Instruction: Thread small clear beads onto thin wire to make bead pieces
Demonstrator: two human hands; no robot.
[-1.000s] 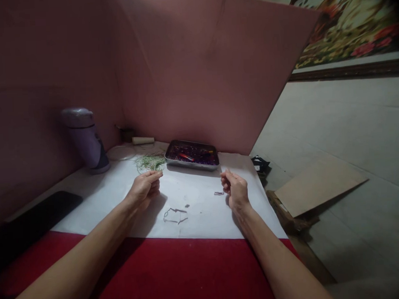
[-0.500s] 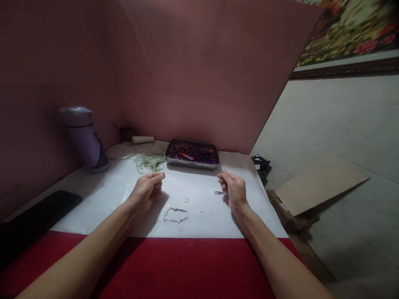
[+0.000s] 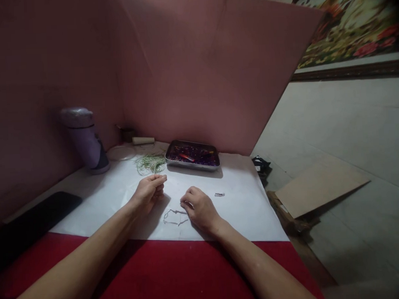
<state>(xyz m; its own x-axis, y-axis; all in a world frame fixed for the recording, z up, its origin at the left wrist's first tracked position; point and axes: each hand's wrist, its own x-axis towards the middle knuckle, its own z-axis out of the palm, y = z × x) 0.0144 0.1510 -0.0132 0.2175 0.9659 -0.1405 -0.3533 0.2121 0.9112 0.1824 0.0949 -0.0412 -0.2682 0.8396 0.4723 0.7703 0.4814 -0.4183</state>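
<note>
My left hand hovers over the white paper, thumb and forefinger pinched together; what is between them is too fine to make out. Fingers bent and tips close together, my right hand is down at the paper, to the right of my left hand. Its fingertips cover the spot where a small pale piece lay, so I cannot see what they hold. Just below those fingertips lies a thin, dark, irregular loop, partly strung-looking. A small clip-like piece rests to the right of my right hand.
A metal tray of dark purple bits stands at the back, with a tangle of green thread to its left. Further left are a pale roll, a purple bottle and a black flat object. Pink panels enclose the back and left.
My right hand has moved left and down from beside the clip-like piece to the small pale piece, now hidden. My left hand has shifted slightly right, still pinched.
</note>
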